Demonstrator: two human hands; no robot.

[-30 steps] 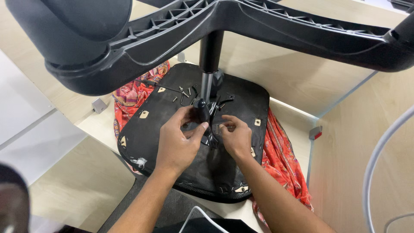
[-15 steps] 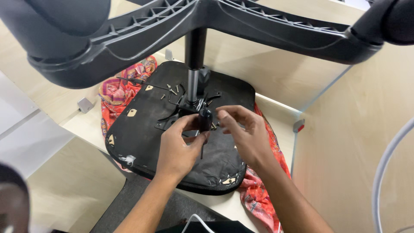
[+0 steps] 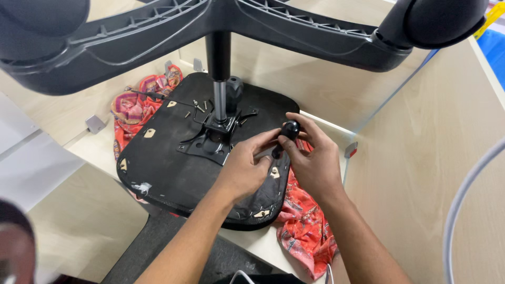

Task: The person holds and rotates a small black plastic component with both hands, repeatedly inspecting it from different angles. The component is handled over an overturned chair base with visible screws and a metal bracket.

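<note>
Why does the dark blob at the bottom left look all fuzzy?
Head view: the dark blob sits very close to the camera, so it is out of focus; the hands, left hand and right hand, and the black seat underside are sharp under soft, even light.

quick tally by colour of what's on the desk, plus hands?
Black: 3 - seat, star base, lever knob
Red patterned: 1 - cloth
Silver: 1 - gas column
Loose screws: small, count unclear
Hands: 2 - left hand, right hand, both on the knob
Total: 7, screws aside
</note>
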